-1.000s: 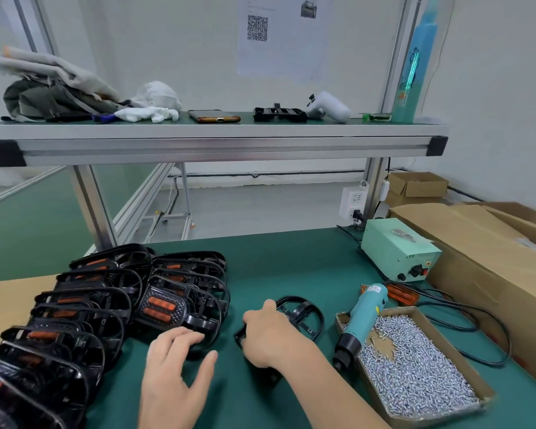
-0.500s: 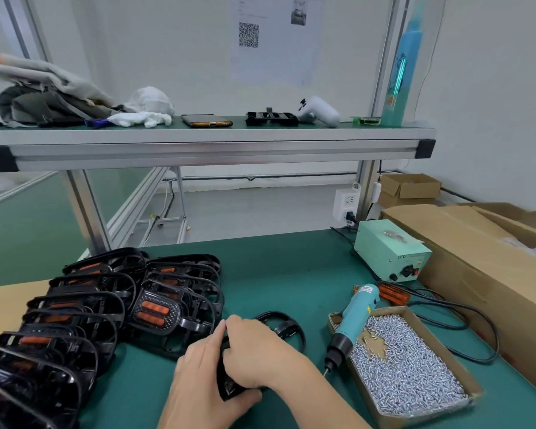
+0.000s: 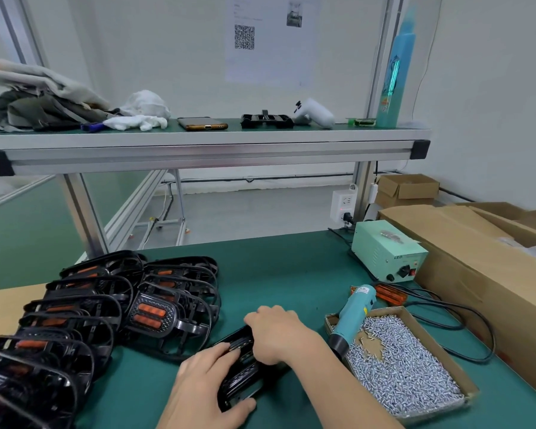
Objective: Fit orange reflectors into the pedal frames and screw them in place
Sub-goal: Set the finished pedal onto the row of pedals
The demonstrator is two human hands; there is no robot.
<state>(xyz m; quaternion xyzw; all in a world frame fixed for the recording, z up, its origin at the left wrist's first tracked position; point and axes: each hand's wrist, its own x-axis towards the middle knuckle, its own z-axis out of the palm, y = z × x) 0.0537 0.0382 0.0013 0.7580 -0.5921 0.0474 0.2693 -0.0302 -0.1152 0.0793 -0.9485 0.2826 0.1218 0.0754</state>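
Both grips, left hand (image 3: 205, 390) and right hand (image 3: 276, 332), tight around pedal frame (image 3: 240, 378) between them.

pale green metal power box (image 3: 387, 252): "LED" in dark letters on its front face, upper left | white paper sheet (image 3: 266, 57) on the wall: black QR code, printed lines above it too blurred to read | teal electric screwdriver (image 3: 355, 314): white label, print too small to read

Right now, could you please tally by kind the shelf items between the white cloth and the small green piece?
Phone: 1
Pedal frame: 1
White controller: 1
Total: 3
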